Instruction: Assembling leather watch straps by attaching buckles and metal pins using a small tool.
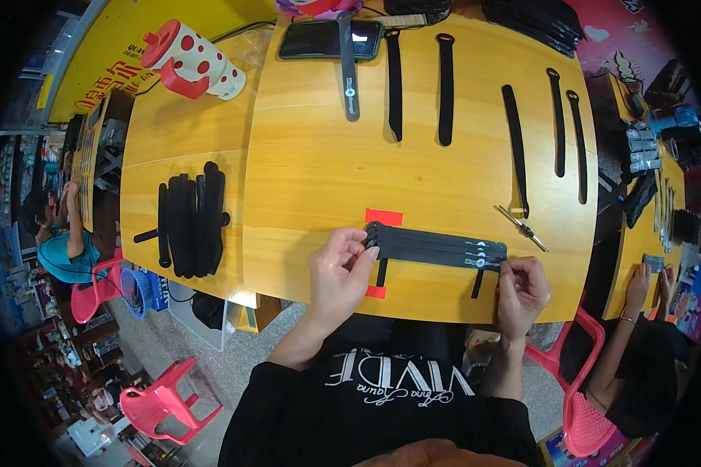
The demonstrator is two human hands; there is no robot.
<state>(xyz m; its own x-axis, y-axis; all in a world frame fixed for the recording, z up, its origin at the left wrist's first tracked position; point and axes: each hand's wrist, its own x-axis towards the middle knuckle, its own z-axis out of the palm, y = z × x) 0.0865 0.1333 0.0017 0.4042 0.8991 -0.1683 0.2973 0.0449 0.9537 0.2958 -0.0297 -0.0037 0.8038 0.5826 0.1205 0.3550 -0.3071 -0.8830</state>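
From my end, I have both hands at the near edge of the yellow worktop, with the stack of black straps stretched flat between them. My left hand has its grip pinched on the stack's left end, thumb and forefinger closed around the bunched loops, the other fingers curled in behind. My right hand keeps a small grip at the lower right corner, thumb and fingertips nearly together against the strap ends; how firmly they press there I cannot tell. The straps overlap like stairs, pale prints lined up at the right end. One red tape lies just above the stack's left end and another red tape below it, near my left wrist. Narrow black strips show below the stack near both ends; whether they join it I cannot tell. Just beyond my right hand I see a thin tool lying aslant. Farther off are loose straps, spaced apart, and a grey strap lying across a phone. To my left sit a pile of black straps and, farther back, a spotted cup.
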